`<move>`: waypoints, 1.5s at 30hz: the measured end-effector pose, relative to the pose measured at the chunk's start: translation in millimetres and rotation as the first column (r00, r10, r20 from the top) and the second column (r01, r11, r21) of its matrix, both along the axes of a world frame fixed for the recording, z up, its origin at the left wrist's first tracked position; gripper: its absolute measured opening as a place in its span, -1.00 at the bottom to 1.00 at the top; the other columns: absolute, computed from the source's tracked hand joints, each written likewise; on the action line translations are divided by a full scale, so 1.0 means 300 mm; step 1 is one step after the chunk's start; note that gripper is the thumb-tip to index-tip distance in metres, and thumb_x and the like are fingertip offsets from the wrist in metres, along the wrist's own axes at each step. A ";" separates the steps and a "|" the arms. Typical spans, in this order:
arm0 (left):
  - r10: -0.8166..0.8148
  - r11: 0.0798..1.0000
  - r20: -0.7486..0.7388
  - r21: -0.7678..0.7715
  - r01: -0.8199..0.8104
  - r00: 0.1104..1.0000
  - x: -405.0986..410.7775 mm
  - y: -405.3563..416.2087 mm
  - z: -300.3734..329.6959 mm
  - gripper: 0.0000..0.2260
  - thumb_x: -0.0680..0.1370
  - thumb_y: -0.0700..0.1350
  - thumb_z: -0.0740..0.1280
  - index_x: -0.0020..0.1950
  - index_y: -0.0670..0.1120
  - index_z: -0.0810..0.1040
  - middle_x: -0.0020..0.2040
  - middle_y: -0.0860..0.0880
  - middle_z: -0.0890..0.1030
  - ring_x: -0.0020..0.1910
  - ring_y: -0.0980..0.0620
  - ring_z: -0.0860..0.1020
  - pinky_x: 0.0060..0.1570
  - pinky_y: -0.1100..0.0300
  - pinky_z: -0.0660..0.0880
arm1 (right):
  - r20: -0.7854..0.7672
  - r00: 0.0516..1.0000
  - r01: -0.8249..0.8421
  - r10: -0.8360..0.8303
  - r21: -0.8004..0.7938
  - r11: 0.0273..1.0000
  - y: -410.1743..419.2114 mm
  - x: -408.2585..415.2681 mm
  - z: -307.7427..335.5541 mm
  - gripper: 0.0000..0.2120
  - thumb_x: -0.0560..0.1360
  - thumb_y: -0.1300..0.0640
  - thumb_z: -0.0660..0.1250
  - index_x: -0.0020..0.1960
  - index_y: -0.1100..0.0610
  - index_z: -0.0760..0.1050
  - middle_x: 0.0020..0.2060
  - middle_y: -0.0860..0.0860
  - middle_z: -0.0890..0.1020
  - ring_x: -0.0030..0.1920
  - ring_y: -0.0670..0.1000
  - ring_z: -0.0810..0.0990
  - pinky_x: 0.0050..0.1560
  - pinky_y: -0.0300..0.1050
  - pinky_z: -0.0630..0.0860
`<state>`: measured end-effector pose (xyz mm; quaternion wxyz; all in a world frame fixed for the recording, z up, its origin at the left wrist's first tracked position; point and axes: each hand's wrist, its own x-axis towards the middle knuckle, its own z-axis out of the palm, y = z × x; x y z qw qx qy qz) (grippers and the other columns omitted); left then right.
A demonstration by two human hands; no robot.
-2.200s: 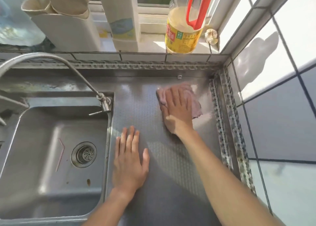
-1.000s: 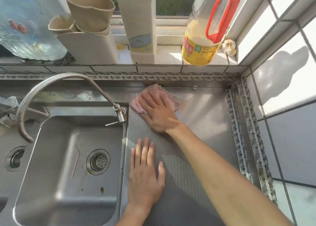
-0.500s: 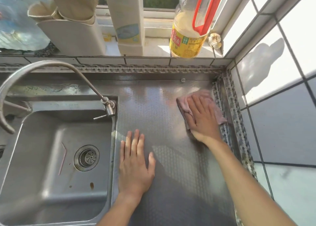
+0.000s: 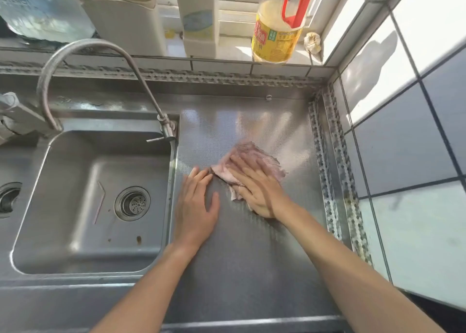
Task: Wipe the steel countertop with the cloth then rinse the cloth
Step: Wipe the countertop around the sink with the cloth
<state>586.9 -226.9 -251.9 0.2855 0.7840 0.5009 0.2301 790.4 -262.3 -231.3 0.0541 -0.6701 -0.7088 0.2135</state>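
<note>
One cloth slid leftward under right hand.

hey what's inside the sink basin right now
In the sink lie a thin bent straw and the round drain strainer, plus a few small brown specks near the front. No water pooled, no dishes. The near wall's inner face is hidden.

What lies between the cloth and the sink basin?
In the head view, the left hand lies flat on the countertop between cloth and sink.
</note>
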 end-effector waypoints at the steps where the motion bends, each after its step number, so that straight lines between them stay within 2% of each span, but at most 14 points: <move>1: -0.005 1.000 -0.009 -0.007 0.005 1.000 -0.016 -0.023 0.008 -0.63 0.62 -0.20 0.38 0.44 -0.20 0.53 0.52 -0.09 0.48 0.63 -0.01 0.26 0.67 0.12 0.00 | -0.002 0.998 0.066 -0.066 0.010 0.998 -0.087 0.048 -0.001 -0.46 0.74 -0.09 0.05 0.67 -0.15 -0.04 0.64 -0.19 -0.11 0.60 -0.17 -0.33 0.64 0.00 -0.31; 5: -0.101 0.992 -0.102 0.063 0.108 0.990 -0.108 -0.204 0.003 -0.60 0.64 -0.20 0.32 0.48 -0.22 0.51 0.59 -0.12 0.40 0.65 -0.06 0.24 0.67 0.03 0.01 | 0.099 0.917 0.392 -0.386 -0.049 0.919 -0.251 0.204 0.000 -0.43 0.72 -0.22 -0.10 0.66 -0.19 -0.22 0.66 -0.10 -0.20 0.60 -0.13 -0.42 0.61 0.10 -0.36; 7: -0.151 0.982 -0.146 0.092 0.165 0.978 -0.152 -0.297 -0.014 -0.54 0.64 -0.15 0.29 0.54 -0.20 0.45 0.62 -0.10 0.34 0.66 -0.05 0.21 0.66 -0.04 0.09 | 0.134 0.869 0.485 -0.477 -0.042 0.873 -0.218 0.195 -0.015 -0.42 0.72 -0.17 -0.09 0.67 -0.14 -0.23 0.67 -0.01 -0.21 0.64 0.02 -0.34 0.62 0.18 -0.32; 10: -0.151 0.976 -0.224 0.122 0.182 0.963 -0.181 -0.361 -0.039 -0.48 0.65 -0.11 0.25 0.62 -0.18 0.33 0.67 -0.08 0.25 0.69 -0.05 0.13 0.63 -0.10 0.13 | 0.124 0.828 0.553 -0.547 -0.009 0.833 -0.096 0.108 -0.030 -0.40 0.73 -0.11 -0.02 0.68 -0.06 -0.19 0.67 0.07 -0.20 0.60 0.06 -0.37 0.56 0.13 -0.44; 15: -0.162 0.969 -0.285 0.136 0.207 0.945 -0.183 -0.350 -0.064 -0.46 0.65 -0.07 0.22 0.63 -0.15 0.30 0.68 -0.07 0.21 0.70 -0.04 0.10 0.66 -0.08 0.08 | 0.085 0.954 0.289 -0.288 0.003 0.957 0.110 -0.161 -0.024 -0.43 0.73 -0.12 -0.04 0.69 -0.06 -0.07 0.69 0.00 -0.13 0.67 0.07 -0.24 0.62 0.15 -0.35; 18: -0.158 0.972 -0.280 0.128 0.200 0.947 -0.186 -0.349 -0.056 -0.46 0.64 -0.07 0.22 0.62 -0.17 0.31 0.67 -0.10 0.25 0.68 -0.04 0.14 0.66 -0.08 0.09 | -0.006 1.000 0.030 -0.030 0.032 0.999 0.037 -0.271 -0.013 -0.47 0.73 -0.15 -0.02 0.67 -0.08 0.08 0.68 -0.03 0.03 0.68 0.05 -0.10 0.64 0.12 -0.23; 20: -0.184 0.968 -0.291 0.111 0.224 0.939 -0.189 -0.343 -0.035 -0.47 0.66 -0.05 0.19 0.62 -0.18 0.31 0.67 -0.10 0.25 0.68 -0.05 0.15 0.65 -0.09 0.10 | -0.022 1.000 -0.011 0.012 0.064 0.998 -0.067 -0.240 -0.002 -0.50 0.72 -0.13 0.06 0.64 -0.06 0.21 0.66 -0.04 0.15 0.67 0.03 0.02 0.65 0.12 -0.11; 23: -0.257 0.955 -0.312 0.063 0.290 0.915 -0.224 -0.339 -0.009 -0.47 0.68 -0.02 0.18 0.63 -0.18 0.29 0.68 -0.09 0.20 0.69 -0.05 0.10 0.64 -0.11 0.10 | 0.053 0.983 0.166 -0.174 0.125 0.978 -0.237 -0.118 0.009 -0.48 0.71 -0.14 0.15 0.62 -0.02 0.27 0.63 -0.05 0.23 0.65 0.01 0.13 0.62 0.12 0.09; 28: -0.295 0.941 -0.352 0.051 0.333 0.888 -0.379 -0.408 -0.007 -0.43 0.70 0.04 0.16 0.66 -0.16 0.21 0.71 -0.06 0.14 0.70 -0.04 0.09 0.63 -0.07 0.08 | 0.179 0.830 0.540 -0.528 -0.022 0.841 -0.322 0.043 0.001 -0.41 0.71 -0.26 -0.18 0.66 -0.05 -0.16 0.67 -0.01 -0.11 0.67 0.05 -0.21 0.65 0.17 -0.14; 32: -0.276 0.937 -0.392 0.094 0.337 0.878 -0.428 -0.463 -0.025 -0.44 0.70 0.05 0.12 0.67 -0.16 0.20 0.71 -0.07 0.14 0.69 -0.07 0.13 0.63 -0.09 0.09 | 0.145 0.787 0.610 -0.600 -0.036 0.791 -0.135 -0.029 -0.013 -0.38 0.71 -0.21 -0.13 0.68 -0.03 -0.22 0.65 0.04 -0.27 0.64 0.12 -0.35 0.60 0.28 -0.29; 35: -0.269 0.936 -0.378 0.116 0.334 0.886 -0.420 -0.460 -0.031 -0.45 0.69 0.01 0.13 0.66 -0.18 0.23 0.70 -0.08 0.18 0.68 -0.09 0.17 0.64 -0.10 0.11 | 0.086 0.841 0.540 -0.534 -0.073 0.838 -0.012 -0.148 -0.021 -0.41 0.72 -0.18 -0.10 0.68 -0.07 -0.19 0.66 0.01 -0.24 0.64 0.12 -0.35 0.60 0.27 -0.33; 38: -0.264 0.936 -0.367 0.125 0.329 0.892 -0.422 -0.460 -0.031 -0.45 0.66 -0.04 0.14 0.64 -0.19 0.26 0.69 -0.08 0.20 0.67 -0.09 0.19 0.64 -0.11 0.12 | 0.015 0.946 0.324 -0.324 0.036 0.945 -0.020 -0.315 -0.020 -0.45 0.73 -0.14 -0.05 0.68 -0.05 -0.01 0.68 -0.02 -0.05 0.67 0.08 -0.20 0.62 0.21 -0.30; 41: -0.268 0.935 -0.349 0.131 0.330 0.898 -0.420 -0.459 -0.035 -0.45 0.64 -0.06 0.16 0.63 -0.20 0.28 0.68 -0.08 0.23 0.67 -0.10 0.20 0.63 -0.12 0.13 | -0.020 0.993 0.121 -0.120 0.068 0.990 -0.139 -0.392 -0.032 -0.46 0.73 -0.15 -0.02 0.67 -0.05 0.09 0.68 -0.06 0.02 0.68 0.06 -0.09 0.64 0.19 -0.12; 45: -0.278 0.936 -0.348 0.114 0.334 0.895 -0.427 -0.456 -0.045 -0.43 0.63 -0.06 0.17 0.63 -0.19 0.28 0.69 -0.07 0.22 0.67 -0.08 0.19 0.64 -0.12 0.12 | 0.079 0.992 0.087 -0.097 0.122 0.989 -0.397 -0.332 -0.034 -0.44 0.69 -0.21 0.03 0.64 -0.04 0.23 0.65 -0.04 0.17 0.66 0.07 0.08 0.59 0.24 0.11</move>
